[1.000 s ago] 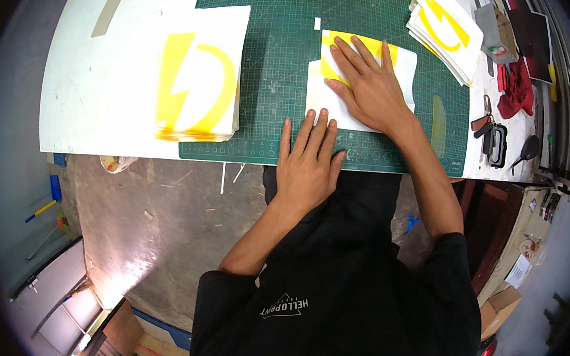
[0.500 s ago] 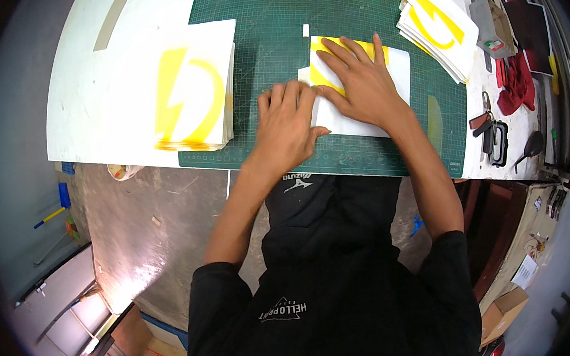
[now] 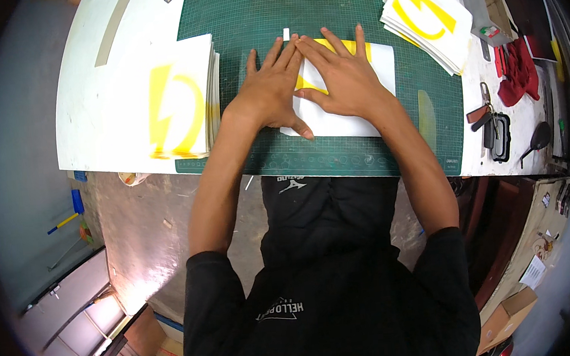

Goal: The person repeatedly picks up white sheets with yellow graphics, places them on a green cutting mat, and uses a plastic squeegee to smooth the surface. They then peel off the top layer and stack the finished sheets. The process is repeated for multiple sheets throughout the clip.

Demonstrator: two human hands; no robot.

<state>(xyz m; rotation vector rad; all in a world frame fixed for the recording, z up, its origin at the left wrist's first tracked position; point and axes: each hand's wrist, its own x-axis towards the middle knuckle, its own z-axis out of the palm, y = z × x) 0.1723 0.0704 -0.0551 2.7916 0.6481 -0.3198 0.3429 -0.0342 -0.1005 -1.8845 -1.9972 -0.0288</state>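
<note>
A white sheet with a yellow print lies on the green cutting mat. My right hand rests flat on its upper part, fingers spread and pointing away, covering much of the print. Over the sheet's left edge lies my left hand, palm down, fingers stretched out, thumb toward the near edge. The fingertips of both hands meet near the sheet's far left corner. A small white tab sits on the mat just beyond those fingertips.
Left of my hands stands a stack of yellow-printed white sheets. Another printed stack lies at the far right. Further right are a grey box, a red cloth, keys and a black carabiner.
My left hand has moved forward along the sheet's left edge, and its fingers have straightened and spread. My right hand remains flat on the sheet. The whole view has shifted slightly.
</note>
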